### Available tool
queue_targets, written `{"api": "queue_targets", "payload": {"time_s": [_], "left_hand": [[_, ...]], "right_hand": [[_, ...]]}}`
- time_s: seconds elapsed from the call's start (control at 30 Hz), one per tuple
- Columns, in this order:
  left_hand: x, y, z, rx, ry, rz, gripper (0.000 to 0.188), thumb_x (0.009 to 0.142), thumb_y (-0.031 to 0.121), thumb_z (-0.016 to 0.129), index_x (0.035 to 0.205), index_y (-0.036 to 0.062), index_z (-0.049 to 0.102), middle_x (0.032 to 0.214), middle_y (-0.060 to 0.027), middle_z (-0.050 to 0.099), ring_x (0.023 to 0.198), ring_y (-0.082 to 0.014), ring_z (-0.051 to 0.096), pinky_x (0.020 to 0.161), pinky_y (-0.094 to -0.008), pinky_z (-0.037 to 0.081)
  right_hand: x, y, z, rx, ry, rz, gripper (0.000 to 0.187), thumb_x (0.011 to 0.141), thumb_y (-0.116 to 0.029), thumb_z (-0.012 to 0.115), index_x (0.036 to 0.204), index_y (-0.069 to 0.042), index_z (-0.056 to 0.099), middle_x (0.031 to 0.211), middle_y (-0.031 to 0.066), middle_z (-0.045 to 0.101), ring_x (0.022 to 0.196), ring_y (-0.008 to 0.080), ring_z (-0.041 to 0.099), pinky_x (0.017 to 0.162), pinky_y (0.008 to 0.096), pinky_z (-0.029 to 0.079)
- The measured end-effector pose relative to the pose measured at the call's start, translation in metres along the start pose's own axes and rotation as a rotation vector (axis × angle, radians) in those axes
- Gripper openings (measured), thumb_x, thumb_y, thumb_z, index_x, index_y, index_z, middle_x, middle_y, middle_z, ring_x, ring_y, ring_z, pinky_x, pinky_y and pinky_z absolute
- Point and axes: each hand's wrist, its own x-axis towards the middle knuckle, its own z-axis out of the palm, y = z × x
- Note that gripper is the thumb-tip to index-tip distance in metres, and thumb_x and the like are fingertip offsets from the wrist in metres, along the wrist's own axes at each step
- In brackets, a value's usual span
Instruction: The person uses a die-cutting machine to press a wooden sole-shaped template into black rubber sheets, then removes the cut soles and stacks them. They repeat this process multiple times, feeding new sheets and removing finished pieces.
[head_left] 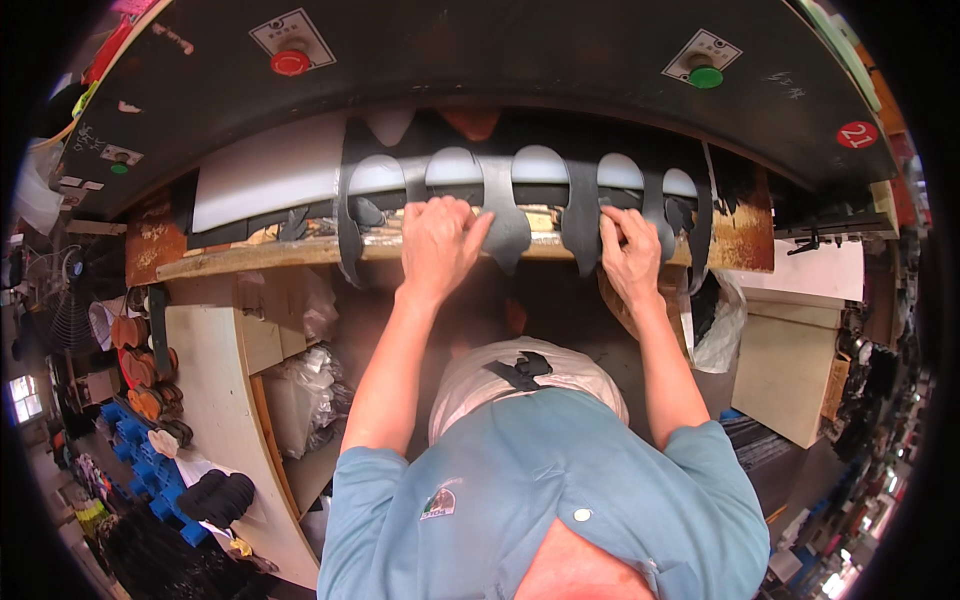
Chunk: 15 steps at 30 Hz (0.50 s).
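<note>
A dark grey sheet (507,225) with a row of rounded cut-outs lies across the machine bed, its strips hanging over the front edge. White board shows through the openings. My left hand (437,245) is closed at the sheet's edge, thumb against a middle strip, with the strip beneath partly hidden by the fingers. Farther right, my right hand (630,250) has its fingers bent in a pinch on the sheet between two strips. Small dark scraps (368,211) lie on the bed near the left strips.
Above the bed, a black machine front carries a red button (291,62) and a green button (705,76). A worn wooden rail (280,255) runs along the bed. Cabinets (215,350) stand at left, blue crates (150,470) beyond them, and a plastic bag (722,330) hangs at right.
</note>
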Motion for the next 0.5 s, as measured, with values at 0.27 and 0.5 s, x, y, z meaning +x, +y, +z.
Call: {"api": "queue_targets", "payload": {"time_s": [0.27,0.5], "left_hand": [[-0.012,-0.045,-0.025,-0.292,-0.251,-0.07,0.015,0.093,0.015,0.08,0.088,0.0048,0.071,0.082,-0.0095,0.066,0.082,-0.0317,0.065,0.081,-0.0448,0.047],[0.06,-0.121,-0.01,-0.434,0.092,-0.109,0.018,0.096,0.001,0.069,0.115,-0.0006,0.07,0.119,-0.022,0.074,0.112,-0.0428,0.071,0.099,-0.0491,0.056]], "right_hand": [[0.053,-0.047,0.041,0.465,0.145,0.414,0.019,0.106,-0.008,0.069,0.12,0.003,0.073,0.1,0.0021,0.068,0.091,0.0103,0.065,0.085,0.0254,0.055],[0.146,-0.112,0.155,0.012,-0.344,0.082,0.091,0.084,-0.045,0.09,0.152,0.004,0.055,0.156,0.0324,0.049,0.143,0.0457,0.05,0.121,0.0508,0.041]]}}
